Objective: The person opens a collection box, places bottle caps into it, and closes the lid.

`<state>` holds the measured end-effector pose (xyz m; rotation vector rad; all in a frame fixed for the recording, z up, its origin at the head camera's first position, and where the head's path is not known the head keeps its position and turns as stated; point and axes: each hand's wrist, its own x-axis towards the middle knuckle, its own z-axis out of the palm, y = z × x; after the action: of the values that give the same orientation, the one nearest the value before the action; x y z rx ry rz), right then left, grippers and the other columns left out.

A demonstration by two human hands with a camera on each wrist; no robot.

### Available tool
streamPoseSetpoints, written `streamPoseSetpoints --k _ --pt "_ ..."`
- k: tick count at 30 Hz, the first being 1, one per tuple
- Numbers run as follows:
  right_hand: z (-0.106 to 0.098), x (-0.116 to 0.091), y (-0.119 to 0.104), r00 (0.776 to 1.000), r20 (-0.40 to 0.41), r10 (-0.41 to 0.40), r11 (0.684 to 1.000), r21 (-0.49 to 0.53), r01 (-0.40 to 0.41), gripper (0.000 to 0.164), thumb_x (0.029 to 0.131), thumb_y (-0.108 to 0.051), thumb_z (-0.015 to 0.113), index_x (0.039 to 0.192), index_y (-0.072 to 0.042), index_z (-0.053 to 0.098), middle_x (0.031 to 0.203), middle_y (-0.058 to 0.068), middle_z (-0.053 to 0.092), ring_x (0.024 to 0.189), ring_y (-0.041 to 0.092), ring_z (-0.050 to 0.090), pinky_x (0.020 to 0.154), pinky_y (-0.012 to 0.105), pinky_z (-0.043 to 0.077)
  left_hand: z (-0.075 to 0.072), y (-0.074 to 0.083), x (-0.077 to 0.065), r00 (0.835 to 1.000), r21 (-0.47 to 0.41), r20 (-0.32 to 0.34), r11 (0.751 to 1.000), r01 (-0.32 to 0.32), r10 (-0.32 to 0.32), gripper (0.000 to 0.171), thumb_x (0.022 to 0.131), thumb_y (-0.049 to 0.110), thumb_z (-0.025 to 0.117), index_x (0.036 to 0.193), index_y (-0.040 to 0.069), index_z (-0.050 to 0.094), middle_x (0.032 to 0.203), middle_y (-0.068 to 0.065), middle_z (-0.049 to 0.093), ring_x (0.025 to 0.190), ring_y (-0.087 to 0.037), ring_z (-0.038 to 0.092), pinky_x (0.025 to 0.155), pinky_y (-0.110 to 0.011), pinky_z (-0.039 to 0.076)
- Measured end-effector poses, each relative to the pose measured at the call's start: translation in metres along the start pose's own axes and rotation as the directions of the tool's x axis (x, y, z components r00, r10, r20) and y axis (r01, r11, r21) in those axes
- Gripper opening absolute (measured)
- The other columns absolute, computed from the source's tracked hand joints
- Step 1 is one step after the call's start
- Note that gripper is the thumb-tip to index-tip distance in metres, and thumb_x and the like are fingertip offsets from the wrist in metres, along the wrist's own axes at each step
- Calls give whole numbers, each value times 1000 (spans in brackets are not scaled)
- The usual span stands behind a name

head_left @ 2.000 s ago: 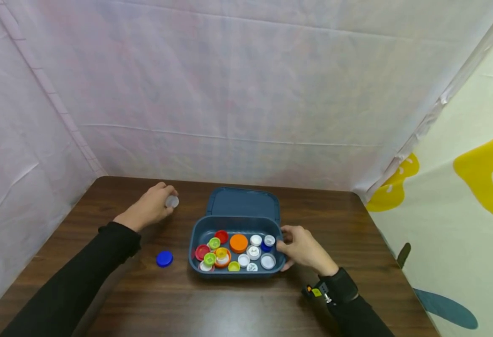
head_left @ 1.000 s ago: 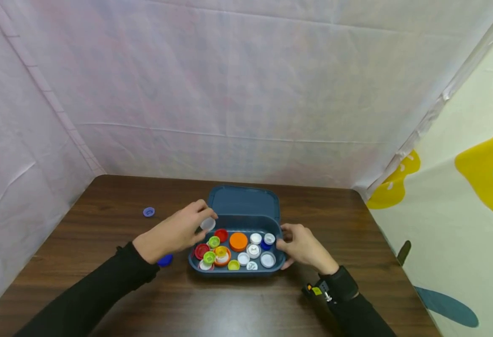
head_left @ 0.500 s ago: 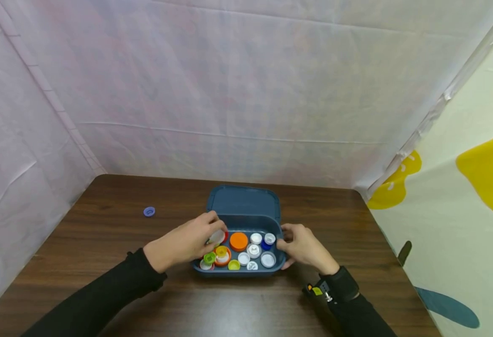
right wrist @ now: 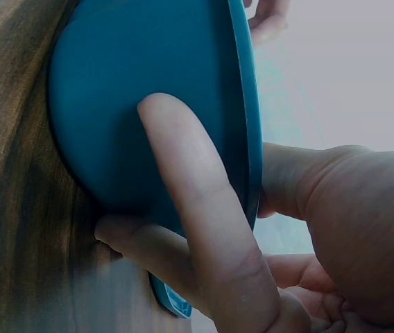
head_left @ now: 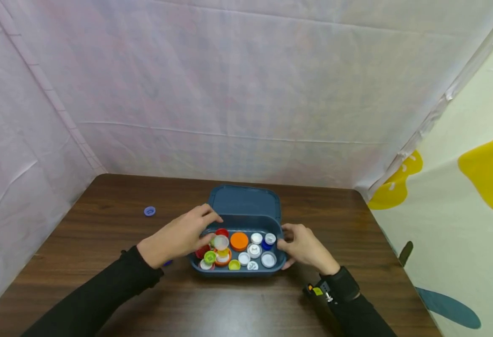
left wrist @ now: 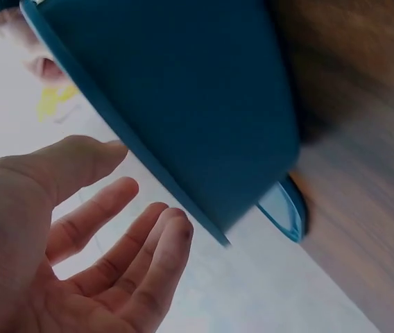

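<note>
Blue plastic box [head_left: 238, 267] sits at mid-table, lid [head_left: 244, 202] swung open and lying behind it. Your right hand [head_left: 303, 247] grips its right wall, thumb over the rim, fingers on the outside. Your left hand [head_left: 179, 236] hangs over the left end, fingers loose, above a whitish cap [head_left: 221, 242] that seems to lie on top of the mixed coloured caps, though contact is unclear.

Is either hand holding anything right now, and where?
The right hand grips the blue box by its right wall, thumb over the rim. The left hand holds nothing.
</note>
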<state>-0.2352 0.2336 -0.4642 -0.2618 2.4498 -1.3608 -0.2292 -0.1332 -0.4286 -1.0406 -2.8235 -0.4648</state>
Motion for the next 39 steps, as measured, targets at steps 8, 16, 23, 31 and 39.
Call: streamPoseSetpoints --k 8,16,23,31,39 --pt "-1 0 -2 1000 11 1 1000 7 -1 55 109 -6 72 159 10 60 133 31 82 71 29 86 62 47 72 -8 -30 -7 991 -3 -114 997 77 -77 35 105 13 89 138 7 78 134 -17 72 106 -24 71 86 -36 66" --pt "-2 2 -1 1000 -7 11 1000 4 -11 53 109 -6 71 159 8 61 133 30 82 72 28 86 62 47 72 -14 -62 -15 974 -17 -125 982 190 -190 41 106 14 88 144 5 75 141 -22 70 115 -34 74 84 -42 64" --pt "-2 3 0 1000 -9 7 1000 8 -7 52 108 -6 71 158 8 62 132 30 82 72 28 85 62 47 72 -14 -85 -24 953 -31 -76 956 292 -293 52 107 22 87 153 3 71 152 -30 64 130 -48 68 102 -62 66" --pt "-1 2 2 1000 -9 10 1000 15 -10 52 109 -5 71 158 8 62 132 30 82 70 29 85 62 48 72 -10 -117 -34 892 -42 34 891 452 -451 65 110 29 82 163 0 59 165 -40 49 149 -66 49 115 -83 51" --pt "1 1 2 1000 -5 19 1000 18 -18 52 109 -5 71 158 8 62 133 31 82 72 29 86 62 47 72 -7 -138 -44 872 -51 120 874 483 -475 63 109 21 81 162 -5 58 158 -50 48 145 -75 48 112 -84 52"
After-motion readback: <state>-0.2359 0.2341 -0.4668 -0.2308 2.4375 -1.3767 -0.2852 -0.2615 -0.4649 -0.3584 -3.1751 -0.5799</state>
